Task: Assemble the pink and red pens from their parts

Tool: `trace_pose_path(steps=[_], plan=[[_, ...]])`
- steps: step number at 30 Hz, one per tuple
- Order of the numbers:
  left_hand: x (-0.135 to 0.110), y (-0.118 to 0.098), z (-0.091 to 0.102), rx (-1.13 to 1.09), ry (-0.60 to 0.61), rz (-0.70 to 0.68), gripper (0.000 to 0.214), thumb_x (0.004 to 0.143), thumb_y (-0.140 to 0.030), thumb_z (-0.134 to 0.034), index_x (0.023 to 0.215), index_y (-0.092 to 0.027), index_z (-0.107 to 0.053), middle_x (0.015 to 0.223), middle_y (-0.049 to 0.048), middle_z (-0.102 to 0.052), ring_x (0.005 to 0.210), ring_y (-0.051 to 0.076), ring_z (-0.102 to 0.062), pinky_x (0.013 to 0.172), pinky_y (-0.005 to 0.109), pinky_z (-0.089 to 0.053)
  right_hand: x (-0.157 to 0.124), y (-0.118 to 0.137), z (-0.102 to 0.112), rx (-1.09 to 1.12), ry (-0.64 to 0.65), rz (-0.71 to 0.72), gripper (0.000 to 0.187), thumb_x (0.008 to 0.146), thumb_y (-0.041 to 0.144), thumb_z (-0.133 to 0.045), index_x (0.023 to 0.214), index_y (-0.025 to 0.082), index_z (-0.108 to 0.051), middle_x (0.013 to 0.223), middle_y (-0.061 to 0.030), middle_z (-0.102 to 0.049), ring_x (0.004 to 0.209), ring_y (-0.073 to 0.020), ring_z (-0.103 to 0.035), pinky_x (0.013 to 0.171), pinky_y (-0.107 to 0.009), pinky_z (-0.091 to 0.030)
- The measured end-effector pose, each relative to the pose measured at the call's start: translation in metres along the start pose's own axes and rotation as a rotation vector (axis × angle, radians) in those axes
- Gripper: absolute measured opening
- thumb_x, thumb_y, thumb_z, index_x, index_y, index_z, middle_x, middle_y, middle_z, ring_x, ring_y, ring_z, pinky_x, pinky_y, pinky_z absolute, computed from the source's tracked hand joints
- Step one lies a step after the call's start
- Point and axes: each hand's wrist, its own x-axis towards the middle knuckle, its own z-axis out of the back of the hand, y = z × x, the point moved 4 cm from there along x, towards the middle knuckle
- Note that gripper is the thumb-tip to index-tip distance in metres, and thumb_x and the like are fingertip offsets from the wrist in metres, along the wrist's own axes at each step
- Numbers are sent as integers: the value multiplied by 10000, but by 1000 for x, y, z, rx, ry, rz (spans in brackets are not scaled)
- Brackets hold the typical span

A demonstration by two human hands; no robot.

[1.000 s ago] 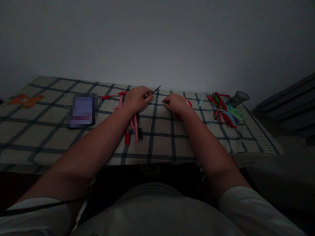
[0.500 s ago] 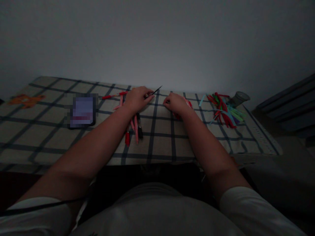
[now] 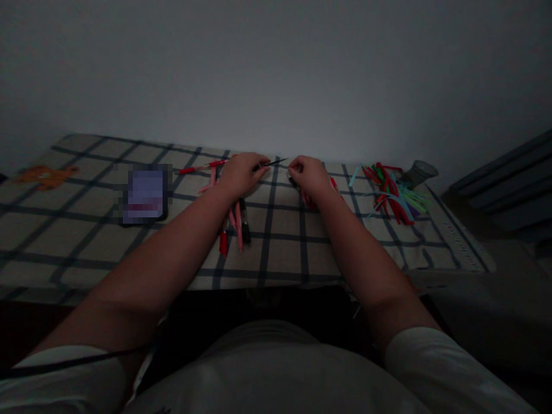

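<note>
Left hand [image 3: 241,175] pinches a thin dark pointed stick [image 3: 278,161] over beige cloth with blue checks [image 3: 284,241] — tip just beside the right hand [image 3: 314,177]. Right hand's grip narrow, contents unclear; slim red, pink and black pens [image 3: 238,224] near left wrist.

It's dim in here; the wall [image 3: 284,103] is palest grey around its middle, darkening toward the corners. Beneath the worktop [image 3: 284,253] it's nearly black. Detail on the right hand [image 3: 311,174] is murky, the screen [image 3: 144,195] blocky, the sleeves [image 3: 457,362] stretched.
</note>
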Motion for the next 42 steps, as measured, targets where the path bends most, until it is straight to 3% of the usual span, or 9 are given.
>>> trace_pose_path(steps=[5, 9, 19, 34, 42], plan=[[-1, -2, 2, 22, 9, -21, 491, 1119, -340, -594, 1583, -284, -745, 1475, 101, -822, 1361, 317, -733, 1177, 431, -535, 5, -6, -2, 64, -50, 29, 364, 1017, 184, -608, 1271, 171, -869, 1291, -149, -866, 1210, -301, -785, 1132, -440, -580], [-1, -3, 3, 64, 38, -43, 504, 1137, -341, -533, 1602, -301, -723, 1494, 97, -805, 1381, 313, -712, 1163, 417, -524, 9, -9, -4, 72, -89, 41, 436, 1023, 212, -612, 1382, 153, -850, 1355, -174, -848, 1271, -317, -766, 1199, -473, -554], [-1, 0, 5, 125, 27, -22, 451, 1132, -313, -538, 1508, -327, -788, 1407, 87, -829, 1344, 310, -713, 1112, 411, -540, 5, -3, 4, 60, -143, 92, 346, 1079, 243, -564, 1232, 193, -870, 1294, -154, -831, 1206, -304, -741, 1171, -458, -537], [1, 5, 2, 158, 27, -60, 441, 1127, -298, -551, 1459, -396, -826, 1353, 57, -829, 1251, 294, -703, 1038, 405, -533, 1, 6, 3, -4, -79, 184, 337, 1122, 241, -542, 1244, 214, -854, 1267, -142, -801, 1239, -314, -681, 1155, -432, -485], [0, 1, 2, 158, 53, -82, 470, 1141, -262, -531, 1511, -298, -819, 1371, 137, -823, 1278, 338, -706, 1047, 466, -559, 2, 6, 2, -5, -51, 192, 323, 1116, 227, -553, 1243, 222, -850, 1288, -144, -807, 1254, -307, -682, 1162, -422, -478]])
